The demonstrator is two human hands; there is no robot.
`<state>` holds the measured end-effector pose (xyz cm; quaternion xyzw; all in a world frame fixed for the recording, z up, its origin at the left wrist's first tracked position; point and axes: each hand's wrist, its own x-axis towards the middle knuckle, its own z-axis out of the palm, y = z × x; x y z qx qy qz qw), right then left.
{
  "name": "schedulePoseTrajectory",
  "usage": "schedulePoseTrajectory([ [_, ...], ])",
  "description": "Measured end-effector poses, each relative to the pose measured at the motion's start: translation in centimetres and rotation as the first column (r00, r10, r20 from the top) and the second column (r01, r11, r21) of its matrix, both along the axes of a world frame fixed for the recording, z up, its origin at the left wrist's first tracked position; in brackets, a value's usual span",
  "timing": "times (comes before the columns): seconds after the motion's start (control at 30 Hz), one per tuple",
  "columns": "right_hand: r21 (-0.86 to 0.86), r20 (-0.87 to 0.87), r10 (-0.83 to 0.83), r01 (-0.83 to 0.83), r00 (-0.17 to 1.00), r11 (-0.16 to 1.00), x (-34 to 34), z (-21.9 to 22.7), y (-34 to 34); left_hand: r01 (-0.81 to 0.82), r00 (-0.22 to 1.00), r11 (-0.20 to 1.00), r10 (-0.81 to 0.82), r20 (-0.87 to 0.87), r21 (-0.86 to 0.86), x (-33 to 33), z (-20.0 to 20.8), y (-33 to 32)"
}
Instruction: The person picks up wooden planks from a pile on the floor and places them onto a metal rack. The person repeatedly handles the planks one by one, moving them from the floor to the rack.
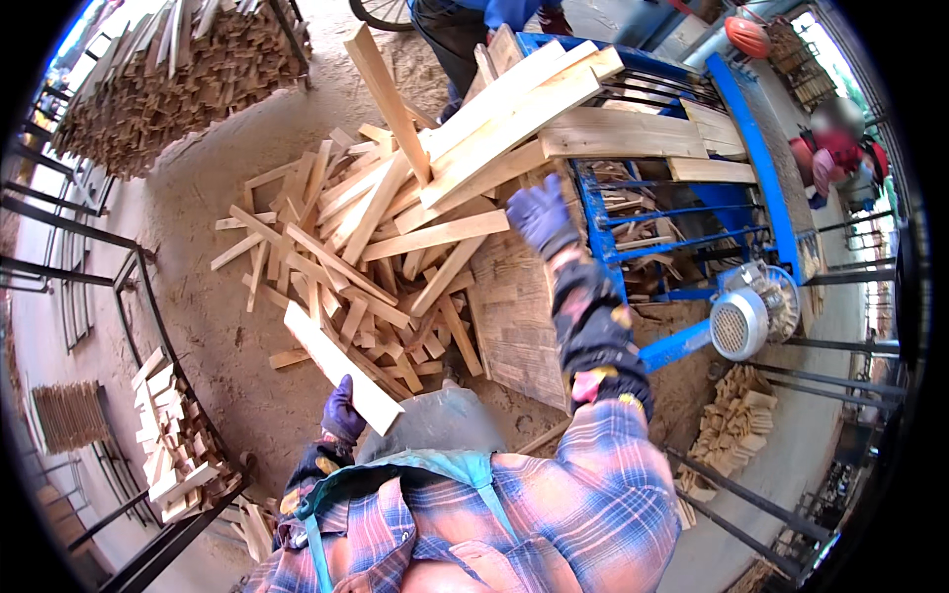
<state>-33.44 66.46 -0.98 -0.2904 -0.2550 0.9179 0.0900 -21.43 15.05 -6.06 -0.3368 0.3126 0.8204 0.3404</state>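
Observation:
My left hand [344,411], in a purple glove, is closed on the near end of a pale wooden board [341,368] that slants away to the upper left. Stretched forward, my right hand [543,217] wears the same kind of glove; its fingers are spread and nothing shows in them. Just beyond it, long planks [514,124] lie over the corner of a blue metal frame [590,212]. A loose pile of short wood strips [341,262] spreads on the ground to the left of that hand. Beneath my right arm is a brown wooden panel [519,316].
A grey motor [741,321] juts from the blue machine at the right. Stacked lumber [188,84] fills the far left, and a black metal rack [188,395] holds more offcuts. One person [450,40] stands behind the planks; another person [840,158] is at the far right.

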Motion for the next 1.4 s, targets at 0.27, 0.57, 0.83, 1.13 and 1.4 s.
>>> schedulePoseTrajectory([
  [0.27,-0.166,0.076,-0.390,0.397,0.918,0.903,-10.6,2.2,2.3,0.377,0.758,0.744,-0.590,-0.278,-0.552,-1.3,7.3,1.8],
  [0.57,-0.200,-0.104,-0.265,0.241,0.959,0.950,-5.5,7.5,-3.1,0.579,0.373,0.566,-0.824,-0.427,-0.587,-10.6,7.4,10.4],
  [0.83,-0.206,-0.081,-0.212,0.192,0.974,0.959,0.5,12.3,-3.4,0.662,0.468,0.611,-0.789,-0.398,-0.433,-15.4,3.3,14.8],
  [1.13,-0.178,0.107,-0.148,0.165,0.983,0.970,-0.7,8.9,-5.0,0.643,0.371,0.556,-0.827,-0.422,-0.526,-17.1,4.7,13.4],
  [1.4,-0.152,-0.043,0.033,-0.040,0.999,0.988,3.6,14.1,-3.6,0.625,0.370,0.571,-0.817,-0.443,-0.532,-18.1,0.9,12.5],
])
